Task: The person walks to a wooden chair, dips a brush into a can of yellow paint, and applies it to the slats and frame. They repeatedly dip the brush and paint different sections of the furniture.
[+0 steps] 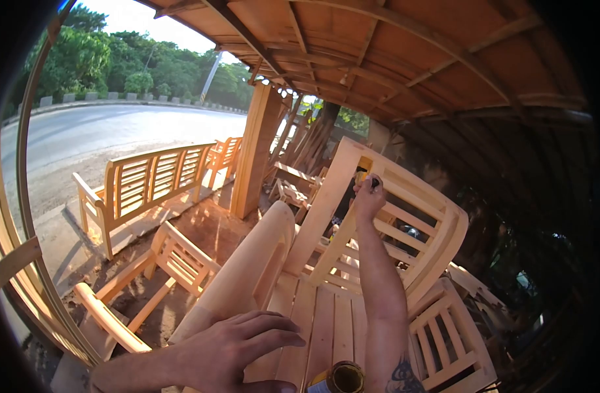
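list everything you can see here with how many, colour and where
pale bench: 1, light wood, centre, closest
open can: 1, dark inside, bottom edge
dark-ended object: 1, dark, at the pale bench's back; type unclear
long slatted bench: 1, orange-tan, left
armchair frame: 1, orange-tan, lower left
far chair: 1, orange, beyond the long slatted bench
slatted piece: 1, pale wood, lower right
post: 1, tan, left of centre
roof: 1, orange-brown, overhead
road: 1, grey, upper left
trees: several, green, past the road
pole: 1, grey, roadside
left hand: 1, bare, bottom centre, fingers spread
right hand: 1, bare, gripping the dark-ended object
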`<action>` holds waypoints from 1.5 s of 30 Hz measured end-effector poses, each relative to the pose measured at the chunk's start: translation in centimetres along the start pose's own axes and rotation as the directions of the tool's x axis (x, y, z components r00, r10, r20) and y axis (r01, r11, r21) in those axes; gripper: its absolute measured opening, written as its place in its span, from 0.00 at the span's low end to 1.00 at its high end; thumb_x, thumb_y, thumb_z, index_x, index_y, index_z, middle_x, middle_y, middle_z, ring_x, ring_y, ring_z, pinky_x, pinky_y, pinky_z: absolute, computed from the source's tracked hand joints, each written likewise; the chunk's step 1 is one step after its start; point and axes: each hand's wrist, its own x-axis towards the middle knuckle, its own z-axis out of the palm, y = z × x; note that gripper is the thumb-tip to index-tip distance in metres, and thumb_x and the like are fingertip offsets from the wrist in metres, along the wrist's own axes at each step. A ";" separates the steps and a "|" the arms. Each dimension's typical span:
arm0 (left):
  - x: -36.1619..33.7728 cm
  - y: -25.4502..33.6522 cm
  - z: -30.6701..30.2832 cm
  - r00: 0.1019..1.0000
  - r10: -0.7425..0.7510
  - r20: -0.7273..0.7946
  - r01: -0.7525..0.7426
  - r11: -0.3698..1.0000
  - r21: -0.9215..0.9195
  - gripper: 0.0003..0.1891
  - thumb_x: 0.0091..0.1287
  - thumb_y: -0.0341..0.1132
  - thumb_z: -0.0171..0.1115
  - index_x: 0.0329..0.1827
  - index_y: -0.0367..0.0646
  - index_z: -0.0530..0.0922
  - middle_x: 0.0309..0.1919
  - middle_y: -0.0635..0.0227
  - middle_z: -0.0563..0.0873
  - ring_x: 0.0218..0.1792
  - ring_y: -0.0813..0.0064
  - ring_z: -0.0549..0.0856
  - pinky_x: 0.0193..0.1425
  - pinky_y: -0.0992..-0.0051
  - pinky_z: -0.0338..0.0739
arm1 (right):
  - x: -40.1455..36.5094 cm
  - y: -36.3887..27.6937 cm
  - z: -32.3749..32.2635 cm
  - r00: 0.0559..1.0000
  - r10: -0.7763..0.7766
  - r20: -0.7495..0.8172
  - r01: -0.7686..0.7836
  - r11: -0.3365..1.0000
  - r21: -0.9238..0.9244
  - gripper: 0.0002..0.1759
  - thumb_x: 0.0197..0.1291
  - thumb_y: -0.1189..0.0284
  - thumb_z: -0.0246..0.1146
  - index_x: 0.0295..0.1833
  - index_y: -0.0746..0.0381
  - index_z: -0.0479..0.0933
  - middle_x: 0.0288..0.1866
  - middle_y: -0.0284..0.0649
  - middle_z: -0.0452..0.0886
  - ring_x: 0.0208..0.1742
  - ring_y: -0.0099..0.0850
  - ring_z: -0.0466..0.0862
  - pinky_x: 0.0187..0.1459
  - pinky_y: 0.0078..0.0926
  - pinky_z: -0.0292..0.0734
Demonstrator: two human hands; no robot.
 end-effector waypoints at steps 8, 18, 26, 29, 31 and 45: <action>-0.1 -0.1 0.1 1.000 -0.014 0.006 0.014 1.000 -0.009 0.32 0.58 0.44 0.81 0.64 0.40 0.80 0.61 0.52 0.84 0.65 0.47 0.82 0.68 0.55 0.78 | -1.7 3.5 1.5 0.989 0.061 0.131 -0.063 0.998 0.012 0.23 0.75 0.65 0.67 0.73 0.55 0.79 0.38 0.34 0.90 0.39 0.19 0.88 0.42 0.21 0.82; 0.1 -0.1 0.0 0.999 -0.022 0.028 0.022 1.000 0.003 0.33 0.58 0.44 0.80 0.64 0.40 0.80 0.63 0.53 0.84 0.67 0.48 0.82 0.70 0.55 0.77 | -1.6 2.5 1.4 0.974 0.132 0.187 -0.179 0.948 0.264 0.26 0.79 0.63 0.64 0.78 0.54 0.73 0.50 0.34 0.88 0.41 0.22 0.89 0.40 0.20 0.81; 0.2 0.0 0.1 0.999 -0.018 0.035 0.018 1.000 0.015 0.33 0.58 0.45 0.81 0.64 0.39 0.80 0.62 0.53 0.84 0.66 0.47 0.82 0.69 0.55 0.78 | -3.3 1.3 2.5 0.980 0.195 0.048 -0.201 0.956 0.213 0.28 0.79 0.61 0.62 0.80 0.53 0.71 0.42 0.35 0.89 0.38 0.23 0.89 0.41 0.23 0.83; 0.2 0.0 0.1 0.999 -0.016 0.035 0.015 1.000 0.014 0.33 0.58 0.45 0.81 0.64 0.39 0.80 0.62 0.52 0.84 0.66 0.47 0.82 0.69 0.55 0.78 | -3.2 1.5 2.9 0.987 0.162 0.022 -0.163 0.970 0.182 0.28 0.80 0.58 0.62 0.79 0.53 0.71 0.38 0.36 0.89 0.35 0.22 0.89 0.37 0.23 0.80; 0.2 0.0 0.1 0.999 -0.015 0.033 0.015 1.000 0.015 0.33 0.58 0.45 0.81 0.63 0.39 0.80 0.62 0.52 0.84 0.65 0.47 0.82 0.68 0.55 0.78 | -3.1 0.8 2.7 0.985 0.171 0.023 -0.173 0.975 0.140 0.28 0.79 0.57 0.61 0.79 0.53 0.71 0.37 0.36 0.89 0.35 0.23 0.89 0.38 0.23 0.80; 0.3 0.0 -0.1 0.999 0.011 0.036 -0.011 1.000 0.013 0.33 0.58 0.45 0.80 0.64 0.37 0.79 0.62 0.49 0.83 0.63 0.46 0.83 0.66 0.55 0.79 | 0.4 -3.3 -0.1 0.992 0.095 0.080 -0.118 0.922 0.369 0.20 0.82 0.62 0.57 0.72 0.54 0.77 0.48 0.35 0.89 0.34 0.22 0.88 0.33 0.19 0.78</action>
